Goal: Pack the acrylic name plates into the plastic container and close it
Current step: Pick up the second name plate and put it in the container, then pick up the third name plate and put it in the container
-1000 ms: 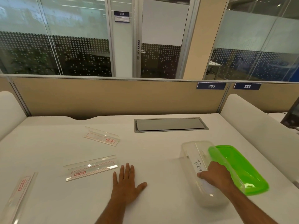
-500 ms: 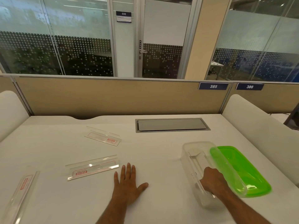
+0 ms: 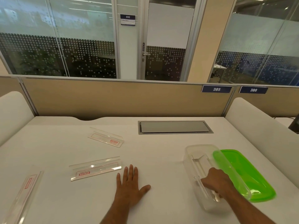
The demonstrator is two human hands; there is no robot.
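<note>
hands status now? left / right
Left hand: open, flat on the white desk, holding nothing.
Right hand: inside the clear plastic container; grip cannot be told.

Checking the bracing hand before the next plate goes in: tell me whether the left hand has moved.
No. The left hand lies flat on the table, just right of the nearest name plate, as before.

Plain white desk with a grey cable-tray flap set into it near the back. Behind that runs a tan partition carrying little blue number tags, 385 and 386. Past it, dotted frosted glass walls and a door with a 030 sign beside it.
</note>
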